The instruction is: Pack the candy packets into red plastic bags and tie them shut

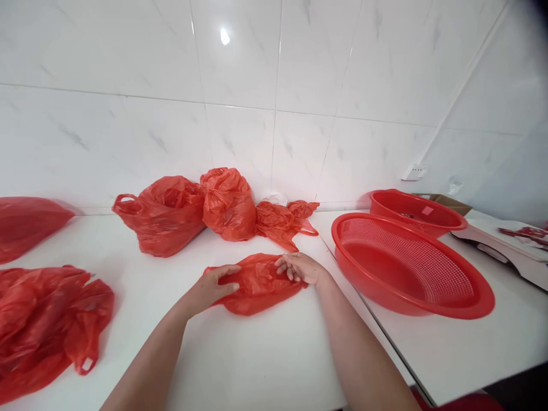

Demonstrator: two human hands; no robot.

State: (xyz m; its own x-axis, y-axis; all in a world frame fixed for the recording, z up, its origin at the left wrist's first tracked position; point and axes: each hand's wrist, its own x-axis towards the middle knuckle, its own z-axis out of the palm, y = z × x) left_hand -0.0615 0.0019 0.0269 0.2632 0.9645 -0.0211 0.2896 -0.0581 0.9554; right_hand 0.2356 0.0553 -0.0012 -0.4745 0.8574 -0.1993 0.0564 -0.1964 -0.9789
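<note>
A flat, crumpled red bag (257, 283) lies on the white bench (240, 354), near its middle and just in front of the person. The left hand (212, 289) rests on the bag's left end, thumb stretched over the plastic and fingers spread flat, a loose grip that presses rather than pinches. The right hand (299, 267) sits on the bag's upper right edge with its fingers curled down into the plastic; whether they actually pinch a fold cannot be told. Behind the bag, against the tiled wall (240, 85), stands a row of filled bags (201, 211), touching one another. Two more bags lie at the left: one at the far edge (25, 225), one heaped near the front (43, 325). To the right, well apart from the hands, a red strainer basket (411, 268) rests tilted on the bench, with a red basin (415, 211) just behind it.
</note>
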